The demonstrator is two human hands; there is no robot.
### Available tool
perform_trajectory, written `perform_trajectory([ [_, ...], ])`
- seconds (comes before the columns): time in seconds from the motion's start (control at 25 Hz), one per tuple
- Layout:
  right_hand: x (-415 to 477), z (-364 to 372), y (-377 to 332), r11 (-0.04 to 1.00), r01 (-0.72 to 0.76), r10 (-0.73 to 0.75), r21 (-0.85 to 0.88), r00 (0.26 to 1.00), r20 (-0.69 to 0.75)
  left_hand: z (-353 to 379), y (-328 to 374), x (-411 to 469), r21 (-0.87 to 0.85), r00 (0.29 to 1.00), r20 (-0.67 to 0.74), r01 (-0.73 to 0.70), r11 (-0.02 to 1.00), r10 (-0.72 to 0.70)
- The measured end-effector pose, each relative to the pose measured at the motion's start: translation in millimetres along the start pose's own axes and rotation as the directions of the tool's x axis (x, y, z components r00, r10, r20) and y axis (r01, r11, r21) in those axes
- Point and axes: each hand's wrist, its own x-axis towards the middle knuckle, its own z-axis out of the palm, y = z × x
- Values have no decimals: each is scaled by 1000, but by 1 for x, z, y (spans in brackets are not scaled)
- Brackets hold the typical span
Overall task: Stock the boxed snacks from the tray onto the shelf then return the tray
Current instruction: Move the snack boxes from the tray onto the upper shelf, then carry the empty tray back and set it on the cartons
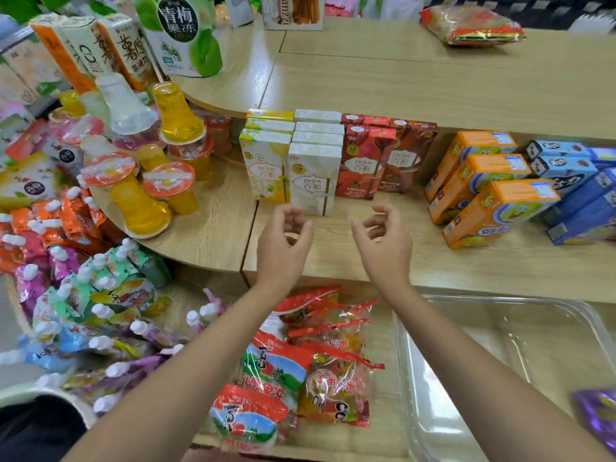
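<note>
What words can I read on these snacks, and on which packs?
"青梅果冻": green pouch, top left.
"薯愿" and "非油炸": tall box beside that pouch.
"ranzzi", its start cut off: top box at the frame's edge.
"Pejoy 百醇": white box, yellow box, red box, brown box.
Too blurred to read: orange boxes, blue boxes, bags on the lower shelf.
</note>
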Motion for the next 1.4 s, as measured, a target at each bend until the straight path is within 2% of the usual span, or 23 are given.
perform_trajectory([
  [0.16,-26,-64,18,997,63,-68,-44,992,-108,25,30,-52,28,984,152,-95,995,89],
  [0.28,-45,-124,44,986,84,-106,-143,983,-153,50,35,-86,15,976,210,-70,997,65],
  [0.32,-51,-144,58,985,55,-84,-163,981,-175,61,33,-96,22,974,225,-26,999,20],
  [0.4,-63,-184,91,975,-57,3,-217,971,-240,85,26,-116,80,952,258,151,985,-166],
  [0.48,-75,-222,129,927,-211,111,-310,945,-309,109,15,-139,183,884,295,321,929,-363],
  [0.52,-80,-240,147,891,-274,151,-363,930,-334,120,9,-151,242,854,319,346,907,-411],
  [0.6,-88,-266,174,798,-345,166,-493,914,-371,134,0,-172,370,834,333,314,875,-440],
  [0.68,-94,-284,194,694,-383,167,-609,909,-381,142,-6,-182,468,870,265,260,844,-415],
  [0.8,-99,-296,214,625,-454,279,-634,889,-362,144,-11,-188,546,903,182,237,803,-390],
  [1.0,-102,-295,224,598,-562,474,-572,823,-313,145,-16,-200,655,885,215,182,733,-412],
  [1.16,-97,-297,224,563,-580,494,-588,807,-323,148,-10,-204,763,860,297,48,645,-416],
  [1.4,-98,-309,219,596,-532,465,-601,839,-281,142,-5,-204,685,849,288,141,715,-443],
])
